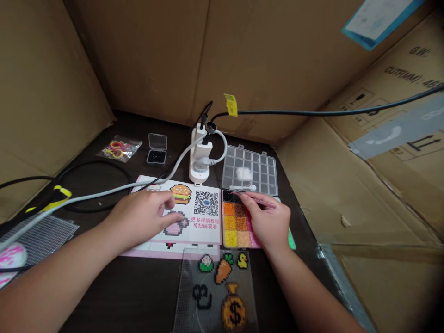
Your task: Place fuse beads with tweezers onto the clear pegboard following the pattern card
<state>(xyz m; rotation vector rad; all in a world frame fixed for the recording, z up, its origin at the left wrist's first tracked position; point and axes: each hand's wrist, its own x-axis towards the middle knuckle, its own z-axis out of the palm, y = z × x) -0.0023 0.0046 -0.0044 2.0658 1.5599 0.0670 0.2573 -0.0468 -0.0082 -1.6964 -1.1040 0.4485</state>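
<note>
My right hand pinches pink tweezers, their tip over the black beads in a compartment of the bead box. My left hand rests on the printed pattern sheet, thumb and fingers apart beside the burger and paw pictures, with nothing held. Nearer to me lies a clear pegboard bearing a carrot, a duck, a money bag, a green and white figure and a black outline. The box's clear lid is folded back.
A white power strip with plugs and cables stands behind the sheets. At the back left are a small case of black pieces and a plastic bag. A grey cable crosses above my left arm. Cardboard walls surround the table.
</note>
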